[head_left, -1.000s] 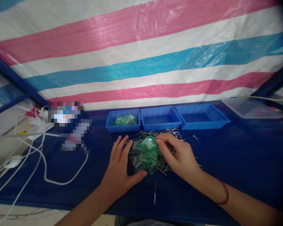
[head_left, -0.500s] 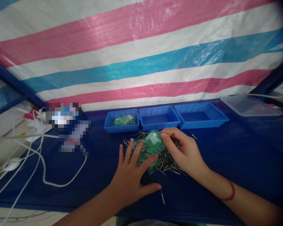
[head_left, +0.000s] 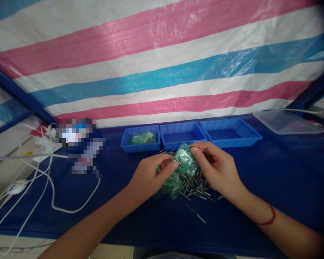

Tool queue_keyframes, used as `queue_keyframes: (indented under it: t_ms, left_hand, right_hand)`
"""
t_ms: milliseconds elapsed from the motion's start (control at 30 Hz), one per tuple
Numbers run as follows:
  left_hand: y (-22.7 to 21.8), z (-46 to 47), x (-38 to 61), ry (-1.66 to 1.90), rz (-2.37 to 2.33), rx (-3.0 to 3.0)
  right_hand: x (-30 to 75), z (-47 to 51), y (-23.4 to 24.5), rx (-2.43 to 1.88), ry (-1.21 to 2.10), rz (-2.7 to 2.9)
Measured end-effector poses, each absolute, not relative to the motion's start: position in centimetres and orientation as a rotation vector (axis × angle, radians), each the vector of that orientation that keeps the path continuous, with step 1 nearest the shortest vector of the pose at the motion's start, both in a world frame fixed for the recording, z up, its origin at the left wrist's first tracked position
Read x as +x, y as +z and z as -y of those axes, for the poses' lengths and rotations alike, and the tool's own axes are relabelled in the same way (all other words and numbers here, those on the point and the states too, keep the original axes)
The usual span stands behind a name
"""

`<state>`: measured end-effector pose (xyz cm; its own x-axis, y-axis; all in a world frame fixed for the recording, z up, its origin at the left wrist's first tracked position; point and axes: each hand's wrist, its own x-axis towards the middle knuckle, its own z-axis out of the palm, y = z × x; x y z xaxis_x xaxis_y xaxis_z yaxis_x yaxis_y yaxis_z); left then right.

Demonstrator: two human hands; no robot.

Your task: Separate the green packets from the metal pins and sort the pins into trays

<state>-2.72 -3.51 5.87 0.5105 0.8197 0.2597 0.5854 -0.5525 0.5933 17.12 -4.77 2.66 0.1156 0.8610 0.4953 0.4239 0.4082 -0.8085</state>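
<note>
A small green plastic bag with thin pieces inside is raised over the pile. My right hand pinches its upper right edge between thumb and fingers. On the other side, my left hand closes thumb and fingers at the bag's left edge. Below lie more green bags beside a heap of loose thin metal rivets, partly hidden by my hands. One rivet lies apart on the dark blue table, nearer to me.
Three blue bins stand in a row behind the pile; the left bin contains green bags. A clear plastic lid lies at the back right. White cables and blurred-out items occupy the left side. A striped sheet hangs behind.
My left hand has gone from spread fingers over the pile to a pinch at the bag's left edge. The bag has risen and tilted slightly right. The lone rivet has shifted right.
</note>
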Motion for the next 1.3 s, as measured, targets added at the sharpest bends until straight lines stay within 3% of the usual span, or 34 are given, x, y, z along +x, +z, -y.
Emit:
queue_keyframes:
  t_ms: [300,700,1133,1300]
  left_hand:
    - [4.7,2.0,-1.8,0.979,-1.18,2.169]
    - [3.9,2.3,-2.3,0.997,-1.078,1.666]
    - [3.4,1.8,-2.6,1.099,-1.134,1.776]
    - [4.7,-0.7,-4.8,1.505,-1.272,1.609]
  right_hand:
    - [18.0,4.0,3.0,-1.18,0.659,1.536]
    - [17.6,4.7,3.0,-1.102,0.619,1.593]
    - [17.4,4.7,2.1,-1.06,0.643,1.565]
    - [17.4,4.6,3.0,-1.02,0.703,1.507]
